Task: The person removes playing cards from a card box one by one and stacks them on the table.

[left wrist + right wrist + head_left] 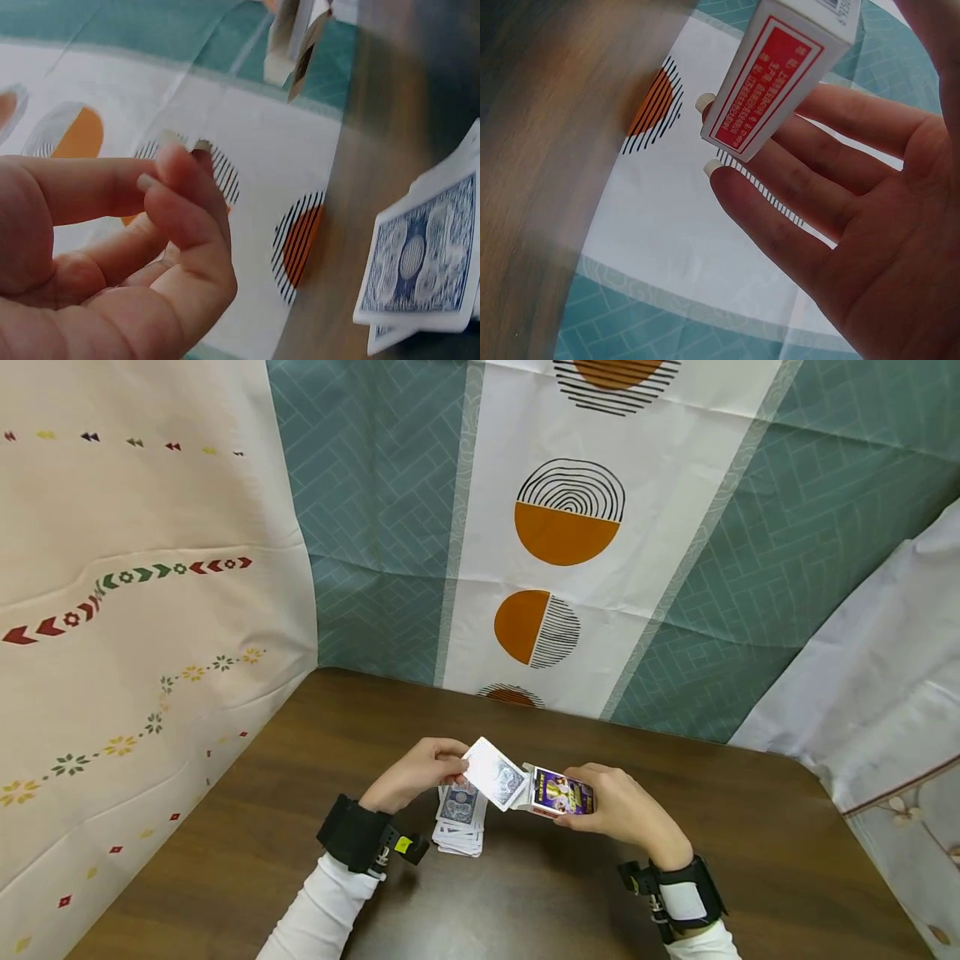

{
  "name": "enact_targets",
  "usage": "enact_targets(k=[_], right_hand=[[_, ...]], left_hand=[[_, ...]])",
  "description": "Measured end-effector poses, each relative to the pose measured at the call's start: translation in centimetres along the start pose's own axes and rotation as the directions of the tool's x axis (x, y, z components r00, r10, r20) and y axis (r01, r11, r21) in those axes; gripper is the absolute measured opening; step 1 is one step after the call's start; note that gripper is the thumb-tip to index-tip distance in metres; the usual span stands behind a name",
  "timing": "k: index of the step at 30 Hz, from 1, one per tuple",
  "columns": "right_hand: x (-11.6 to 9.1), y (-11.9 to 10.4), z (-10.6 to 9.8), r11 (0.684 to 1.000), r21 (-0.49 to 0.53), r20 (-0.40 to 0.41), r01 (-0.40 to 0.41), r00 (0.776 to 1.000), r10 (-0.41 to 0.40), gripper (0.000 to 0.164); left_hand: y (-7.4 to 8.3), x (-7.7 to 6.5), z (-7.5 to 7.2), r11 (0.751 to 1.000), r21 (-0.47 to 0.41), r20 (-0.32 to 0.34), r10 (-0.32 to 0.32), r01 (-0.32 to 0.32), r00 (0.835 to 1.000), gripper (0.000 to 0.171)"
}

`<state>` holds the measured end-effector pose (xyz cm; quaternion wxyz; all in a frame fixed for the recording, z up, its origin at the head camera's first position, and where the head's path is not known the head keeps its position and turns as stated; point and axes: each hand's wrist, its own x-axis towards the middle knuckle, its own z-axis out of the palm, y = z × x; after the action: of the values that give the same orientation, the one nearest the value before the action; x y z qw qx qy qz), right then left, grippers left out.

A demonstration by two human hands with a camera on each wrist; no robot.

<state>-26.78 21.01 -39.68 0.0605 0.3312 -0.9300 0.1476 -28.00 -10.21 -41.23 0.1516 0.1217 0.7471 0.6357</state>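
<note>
My left hand (431,770) pinches a playing card (495,772) by its corner, its patterned back shining with glare. The card's far end reaches the open flap of a card box (564,794), purple and yellow on its front. From the right, my right hand (626,806) grips this box between thumb and fingers; its white and red side panel faces the right wrist view. Below my left hand, a loose pile of playing cards (459,827) lies on the table, blue-patterned backs up. In the left wrist view, thumb and fingers (187,202) meet at the tips and the held card is hidden.
The brown wooden table (540,893) runs back to a hanging cloth (375,527) in green and white with orange circles. Patterned white cloth (150,693) borders the left side, and another pale cloth (862,677) hangs at the right.
</note>
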Motion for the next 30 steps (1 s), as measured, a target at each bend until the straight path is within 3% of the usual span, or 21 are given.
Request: enact_targets(k=[4,10,18,24,30], right_hand=[[0.0,0.2,-0.2,1.000,0.005,-0.006,-0.020,1.000,0.020,0.056],[0.0,0.3,-0.3,0.999,0.008,-0.004,-0.031,1.000,0.031,0.057],[0.0,0.4,-0.1,0.999,0.019,0.008,-0.042,0.999,0.041,0.058],[0.1,0.4,0.2,0.999,0.029,0.037,-0.041,0.998,0.040,0.059],[0.1,0.3,0.3,0.998,0.040,0.054,-0.047,0.998,0.045,0.058]], left_hand=[[-0.8,0.4,-1.0,0.999,0.002,-0.099,-0.048,0.049,0.994,0.027],[-2.6,1.3,-1.3,0.993,0.040,-0.257,-0.098,0.112,0.962,0.016],[-4.1,1.8,-0.6,0.976,0.151,-0.320,-0.100,0.155,0.942,0.009],[-4.5,1.7,-0.2,0.928,0.324,-0.388,-0.045,0.182,0.920,0.008],[-5.0,1.8,0.3,0.890,0.399,-0.421,-0.035,0.220,0.906,0.013]])
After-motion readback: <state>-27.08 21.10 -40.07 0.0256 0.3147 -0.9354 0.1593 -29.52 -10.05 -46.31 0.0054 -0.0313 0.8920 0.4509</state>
